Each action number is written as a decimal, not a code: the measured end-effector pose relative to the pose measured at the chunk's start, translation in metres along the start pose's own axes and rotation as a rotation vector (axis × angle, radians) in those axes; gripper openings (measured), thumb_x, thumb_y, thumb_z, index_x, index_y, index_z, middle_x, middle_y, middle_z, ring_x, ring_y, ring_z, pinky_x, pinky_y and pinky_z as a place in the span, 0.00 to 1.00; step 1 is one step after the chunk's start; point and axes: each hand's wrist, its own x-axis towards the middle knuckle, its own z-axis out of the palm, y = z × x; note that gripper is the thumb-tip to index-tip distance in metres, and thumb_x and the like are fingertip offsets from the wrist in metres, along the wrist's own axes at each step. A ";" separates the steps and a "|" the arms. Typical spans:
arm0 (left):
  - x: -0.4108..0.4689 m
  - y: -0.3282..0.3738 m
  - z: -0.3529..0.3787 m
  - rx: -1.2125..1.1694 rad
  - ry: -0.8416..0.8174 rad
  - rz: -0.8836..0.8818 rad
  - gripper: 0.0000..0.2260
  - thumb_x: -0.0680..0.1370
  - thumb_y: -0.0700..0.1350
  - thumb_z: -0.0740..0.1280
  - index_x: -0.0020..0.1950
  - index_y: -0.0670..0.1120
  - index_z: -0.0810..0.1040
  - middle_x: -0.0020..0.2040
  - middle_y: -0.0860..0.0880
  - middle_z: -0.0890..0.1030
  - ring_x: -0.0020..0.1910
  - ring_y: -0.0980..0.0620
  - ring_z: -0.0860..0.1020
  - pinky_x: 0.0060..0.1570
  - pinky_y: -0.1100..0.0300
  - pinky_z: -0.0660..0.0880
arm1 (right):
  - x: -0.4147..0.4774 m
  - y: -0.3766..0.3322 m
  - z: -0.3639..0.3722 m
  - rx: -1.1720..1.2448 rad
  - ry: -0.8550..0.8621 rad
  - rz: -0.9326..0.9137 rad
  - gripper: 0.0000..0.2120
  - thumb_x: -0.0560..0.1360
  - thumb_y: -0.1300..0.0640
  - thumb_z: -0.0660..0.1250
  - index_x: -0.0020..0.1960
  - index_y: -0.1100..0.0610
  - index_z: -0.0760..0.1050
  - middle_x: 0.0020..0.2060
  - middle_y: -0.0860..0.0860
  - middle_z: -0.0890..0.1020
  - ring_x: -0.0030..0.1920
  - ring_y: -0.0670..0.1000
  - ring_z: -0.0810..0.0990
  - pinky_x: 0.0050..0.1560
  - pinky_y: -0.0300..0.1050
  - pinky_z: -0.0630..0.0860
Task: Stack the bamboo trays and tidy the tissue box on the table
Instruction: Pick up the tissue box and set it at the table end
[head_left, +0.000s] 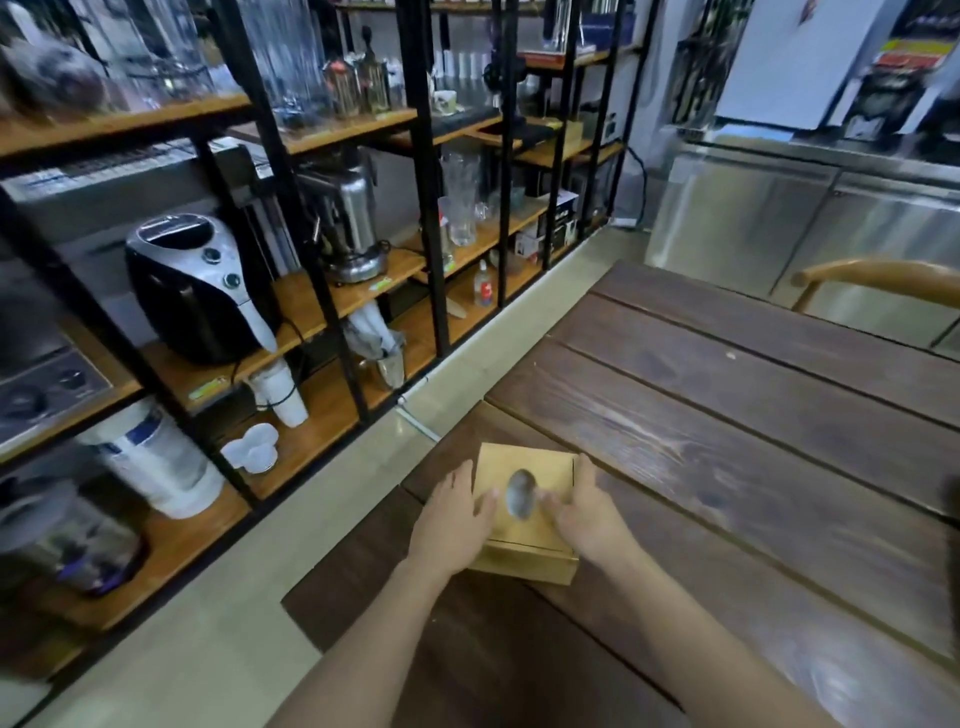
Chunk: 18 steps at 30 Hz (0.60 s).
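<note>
A square bamboo tissue box (524, 470) with an oval opening in its lid stands near the left corner of the dark wooden table (753, 415). My left hand (454, 519) grips the box's left side, thumb lying on the lid. On the box's right side my right hand (587, 512) holds it, with the thumb reaching toward the oval opening. No tissue sticks out of the opening. No bamboo trays are in view.
A black metal rack with wooden shelves (332, 296) runs along the left, holding an air fryer (200, 291), glassware, paper cups and appliances. Steel counter cabinets (779, 228) stand at the back. A curved wooden chair back (883, 278) rises at the table's far right.
</note>
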 end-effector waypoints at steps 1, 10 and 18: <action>0.000 0.000 0.003 -0.048 -0.013 -0.005 0.26 0.78 0.56 0.55 0.73 0.46 0.58 0.71 0.43 0.66 0.69 0.46 0.65 0.67 0.48 0.66 | 0.001 0.000 0.002 0.017 0.007 0.013 0.36 0.76 0.50 0.62 0.74 0.57 0.45 0.67 0.59 0.71 0.63 0.59 0.72 0.57 0.48 0.69; -0.016 0.008 0.000 0.005 0.082 0.002 0.13 0.79 0.53 0.57 0.53 0.43 0.68 0.48 0.41 0.79 0.46 0.43 0.78 0.45 0.47 0.77 | 0.000 -0.009 0.022 0.028 0.097 0.096 0.31 0.70 0.53 0.69 0.67 0.59 0.59 0.60 0.59 0.76 0.58 0.60 0.76 0.54 0.53 0.74; -0.045 -0.024 -0.040 -0.005 0.239 -0.151 0.27 0.77 0.55 0.60 0.73 0.51 0.56 0.64 0.43 0.75 0.61 0.42 0.74 0.55 0.50 0.74 | -0.013 -0.045 0.060 -0.275 -0.004 -0.051 0.31 0.70 0.48 0.66 0.69 0.56 0.59 0.59 0.56 0.77 0.58 0.60 0.76 0.52 0.54 0.73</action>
